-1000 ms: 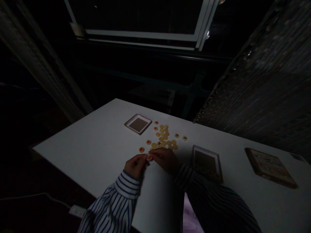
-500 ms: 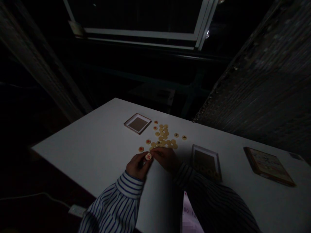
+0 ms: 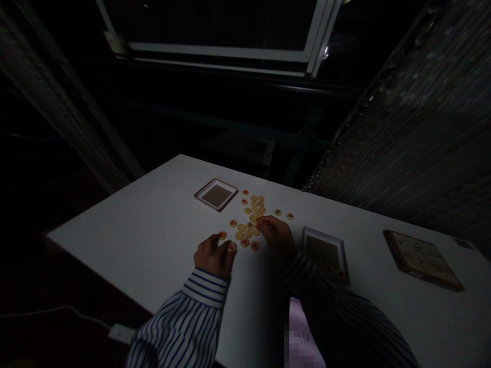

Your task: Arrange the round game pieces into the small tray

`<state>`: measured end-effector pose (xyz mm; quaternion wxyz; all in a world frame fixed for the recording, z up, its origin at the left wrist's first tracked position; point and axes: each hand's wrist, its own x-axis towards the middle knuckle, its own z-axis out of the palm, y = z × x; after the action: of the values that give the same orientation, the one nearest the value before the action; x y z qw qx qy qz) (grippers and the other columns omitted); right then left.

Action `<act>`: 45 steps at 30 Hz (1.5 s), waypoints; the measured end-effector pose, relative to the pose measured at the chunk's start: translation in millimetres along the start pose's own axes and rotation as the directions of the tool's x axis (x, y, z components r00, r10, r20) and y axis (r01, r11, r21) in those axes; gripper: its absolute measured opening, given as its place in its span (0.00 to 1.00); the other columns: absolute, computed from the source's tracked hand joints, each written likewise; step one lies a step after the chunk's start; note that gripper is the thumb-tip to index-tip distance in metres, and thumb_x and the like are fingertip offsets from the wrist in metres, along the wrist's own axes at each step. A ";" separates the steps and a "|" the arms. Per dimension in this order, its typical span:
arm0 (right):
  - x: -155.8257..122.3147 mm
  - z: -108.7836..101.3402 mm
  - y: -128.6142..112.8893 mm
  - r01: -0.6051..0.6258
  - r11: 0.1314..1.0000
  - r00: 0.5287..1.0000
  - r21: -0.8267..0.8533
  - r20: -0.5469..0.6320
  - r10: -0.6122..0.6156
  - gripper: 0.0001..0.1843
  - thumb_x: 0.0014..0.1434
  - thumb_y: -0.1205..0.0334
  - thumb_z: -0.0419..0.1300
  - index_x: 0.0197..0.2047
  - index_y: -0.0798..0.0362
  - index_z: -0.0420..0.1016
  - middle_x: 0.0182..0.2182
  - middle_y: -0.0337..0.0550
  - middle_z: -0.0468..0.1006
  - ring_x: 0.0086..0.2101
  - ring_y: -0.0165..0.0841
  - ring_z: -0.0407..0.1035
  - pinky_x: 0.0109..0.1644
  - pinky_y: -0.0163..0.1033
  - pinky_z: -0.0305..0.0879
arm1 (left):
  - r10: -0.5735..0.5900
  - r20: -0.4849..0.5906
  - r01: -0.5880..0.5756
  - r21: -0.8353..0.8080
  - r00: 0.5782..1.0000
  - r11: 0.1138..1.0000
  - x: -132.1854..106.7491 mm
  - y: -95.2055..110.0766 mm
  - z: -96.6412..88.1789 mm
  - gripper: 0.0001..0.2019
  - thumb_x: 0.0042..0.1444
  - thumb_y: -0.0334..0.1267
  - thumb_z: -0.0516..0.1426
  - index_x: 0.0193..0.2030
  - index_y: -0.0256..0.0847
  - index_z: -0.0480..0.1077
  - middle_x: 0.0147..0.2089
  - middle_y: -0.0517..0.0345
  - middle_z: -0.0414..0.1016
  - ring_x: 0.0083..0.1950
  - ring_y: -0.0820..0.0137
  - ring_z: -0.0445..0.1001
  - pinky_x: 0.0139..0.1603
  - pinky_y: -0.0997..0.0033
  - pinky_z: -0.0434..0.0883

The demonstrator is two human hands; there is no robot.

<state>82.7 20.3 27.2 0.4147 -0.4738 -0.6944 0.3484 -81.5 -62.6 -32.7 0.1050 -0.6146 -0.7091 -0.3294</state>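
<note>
My left hand is closed in a pinch on a round xiangqi piece with a red character, low over the white table. Another red-marked piece lies right at its fingertips. My right hand reaches over the right side of a cluster of face-down wooden pieces, fingers drawn together; whatever they grip is hidden. A black-marked piece sits within the cluster, just left of those fingers. Two red-marked pieces rest between my hands.
An open square tray stands at the back left. A second tray with several pieces in it is partly behind my right sleeve. A flat patterned box lies at the right. Two black-marked pieces lie apart.
My right hand has moved away from my left, up and right onto the cluster. Two red-marked pieces now show in front of the cluster. The left hand keeps its piece, nearly in place.
</note>
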 end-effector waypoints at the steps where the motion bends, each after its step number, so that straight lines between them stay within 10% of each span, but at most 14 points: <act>1: -0.5 0.7 0.6 0.000 1.000 1.000 -0.003 0.000 0.000 0.12 0.53 0.55 0.52 0.33 0.52 0.72 0.27 0.40 0.76 0.29 0.30 0.70 0.33 0.35 0.65 | -0.006 0.013 0.006 0.023 1.000 1.000 -0.2 0.5 -0.6 0.13 0.47 0.47 0.54 0.36 0.46 0.74 0.47 0.50 0.68 0.45 0.57 0.65 0.42 0.58 0.64; 15: -0.4 0.3 1.8 0.030 0.996 1.000 -0.083 -0.001 -0.031 0.10 0.53 0.59 0.52 0.33 0.52 0.72 0.28 0.40 0.76 0.29 0.30 0.69 0.33 0.34 0.64 | -0.014 0.064 0.008 0.090 0.998 0.996 3.5 2.5 -5.6 0.16 0.43 0.47 0.57 0.39 0.47 0.72 0.50 0.51 0.66 0.47 0.55 0.63 0.41 0.56 0.64; 21: 2.4 -2.0 2.2 0.007 1.000 0.999 -0.008 -0.035 -0.007 0.11 0.53 0.58 0.51 0.33 0.53 0.72 0.27 0.41 0.76 0.28 0.30 0.69 0.33 0.35 0.65 | 0.082 0.041 -0.080 -0.044 0.996 0.996 45.3 -5.1 -12.3 0.15 0.50 0.44 0.51 0.43 0.44 0.71 0.49 0.50 0.68 0.48 0.58 0.65 0.45 0.58 0.64; 32: 5.1 -5.5 9.0 -0.030 0.993 0.999 -0.118 -0.032 0.026 0.11 0.54 0.57 0.50 0.33 0.51 0.71 0.28 0.39 0.76 0.29 0.30 0.70 0.33 0.34 0.65 | 0.325 0.260 -0.265 -0.240 0.909 0.934 91.6 0.6 2.3 0.14 0.51 0.42 0.51 0.41 0.43 0.72 0.41 0.54 0.75 0.43 0.64 0.70 0.45 0.63 0.64; 45: -0.2 -5.3 2.1 0.017 0.961 1.000 -0.277 0.000 -0.018 0.12 0.56 0.58 0.48 0.34 0.51 0.72 0.31 0.40 0.76 0.32 0.31 0.69 0.36 0.33 0.63 | 0.255 0.456 -0.219 -0.131 0.853 0.967 92.7 14.8 1.9 0.12 0.48 0.43 0.52 0.36 0.47 0.74 0.38 0.57 0.76 0.45 0.60 0.68 0.49 0.55 0.57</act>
<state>88.3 21.3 27.5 0.3485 -0.5214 -0.7398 0.2437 -87.7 13.3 22.2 -0.0528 -0.7620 -0.6195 -0.1814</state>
